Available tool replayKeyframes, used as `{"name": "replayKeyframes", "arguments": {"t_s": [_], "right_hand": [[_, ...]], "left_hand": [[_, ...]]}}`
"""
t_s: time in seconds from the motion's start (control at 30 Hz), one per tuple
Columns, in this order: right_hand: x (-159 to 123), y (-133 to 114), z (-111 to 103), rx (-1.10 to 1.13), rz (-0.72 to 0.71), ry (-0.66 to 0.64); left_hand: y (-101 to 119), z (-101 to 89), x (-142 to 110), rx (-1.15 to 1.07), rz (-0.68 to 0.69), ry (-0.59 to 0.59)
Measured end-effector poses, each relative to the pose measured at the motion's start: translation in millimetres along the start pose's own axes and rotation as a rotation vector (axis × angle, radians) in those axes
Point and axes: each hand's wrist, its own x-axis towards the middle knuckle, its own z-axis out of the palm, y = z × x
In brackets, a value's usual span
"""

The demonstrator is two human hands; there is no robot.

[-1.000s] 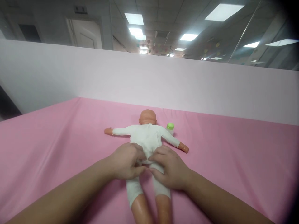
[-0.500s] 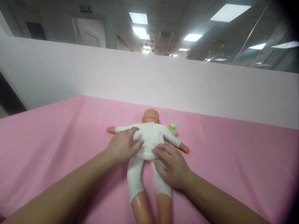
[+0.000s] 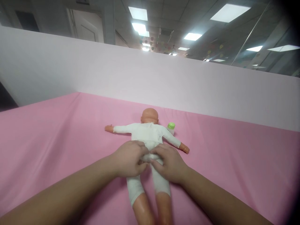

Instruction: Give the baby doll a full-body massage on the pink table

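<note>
A baby doll (image 3: 146,132) with a white cloth body lies face down, its head away from me and its arms spread to the sides. My left hand (image 3: 131,158) is closed on the left side of the doll's bottom, fingers curled and thumb pressing from below. Opposite it, my right hand (image 3: 170,162) grips the right side of the same padded part with bent fingers. The cloth bunches between my two thumbs. My fingers hide the doll's hips and the tops of its legs.
A small bottle (image 3: 171,128) with a green cap stands beside the doll's right shoulder. Pink sheeting (image 3: 222,156) with soft creases covers the surface. Behind it rises a low white wall (image 3: 164,81), with glass above that shows ceiling lights and a doorway.
My left hand has moved from the doll's back down to its bottom, and its fingers have closed. My right hand has shifted slightly and bent its fingers into the cloth.
</note>
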Motion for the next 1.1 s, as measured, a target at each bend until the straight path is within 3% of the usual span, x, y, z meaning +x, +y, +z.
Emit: {"name": "replayKeyframes", "arguments": {"t_s": [0.13,0.23,0.33,0.47,0.57,0.83,1.0,1.1], "right_hand": [[-7,-9,-3,-0.011,-0.138,0.055],[-9,-11,-3,-0.024,-0.213,0.176],[-7,-8,-2,-0.054,-0.185,0.221],[-3,-5,-1,-0.025,-0.103,0.072],[-3,-5,-2,0.0,-0.104,0.038],[-5,-1,0,-0.054,-0.154,0.239],[-2,1,0,-0.011,-0.042,0.08],[0,-2,-4,0.083,-0.059,0.055]], "left_hand": [[5,-6.2,-5,-0.108,0.07,-0.001],[5,-7.5,-6,-0.099,0.083,0.114],[2,-5.7,-5,-0.03,0.063,0.177],[-2,-3.1,-2,-0.045,0.021,0.083],[-2,-4.3,-2,-0.092,0.023,0.077],[-2,-2.6,-3,-0.152,0.003,0.298],[-7,1.2,2,-0.151,-0.04,0.146],[-8,-1.3,2,-0.196,-0.046,0.116]]}}
